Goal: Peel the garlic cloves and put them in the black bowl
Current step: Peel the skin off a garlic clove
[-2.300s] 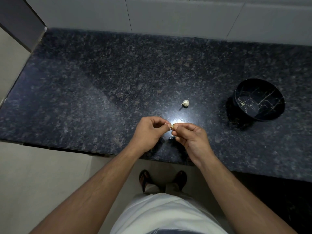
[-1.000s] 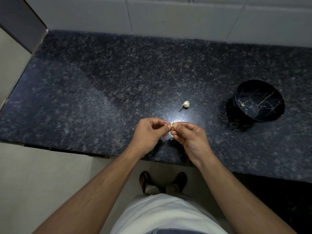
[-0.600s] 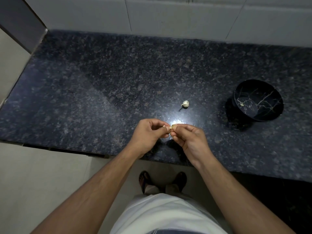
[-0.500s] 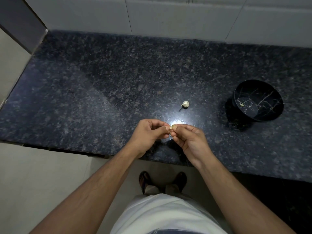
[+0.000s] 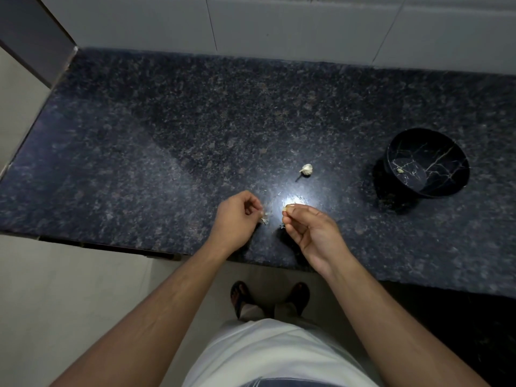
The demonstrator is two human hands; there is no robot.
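My right hand (image 5: 307, 233) pinches a small pale garlic clove (image 5: 285, 209) between thumb and fingertips above the front of the dark granite counter (image 5: 167, 141). My left hand (image 5: 237, 219) is a short way to its left, fingers curled, with a thin scrap of garlic skin (image 5: 264, 219) at its fingertips. A whole small garlic piece (image 5: 306, 170) lies on the counter beyond my hands. The black bowl (image 5: 427, 163) with gold veining stands at the right; one peeled clove (image 5: 400, 170) lies inside it.
A tiled wall (image 5: 279, 23) runs along the back of the counter. The counter's left end meets a dark panel (image 5: 33, 37). Below the front edge I see the floor and my feet in sandals (image 5: 268, 298). A bright light reflection sits on the counter by my hands.
My hands were touching at the clove; now they have pulled apart, the left hand moving left with a bit of skin and the right keeping the clove.
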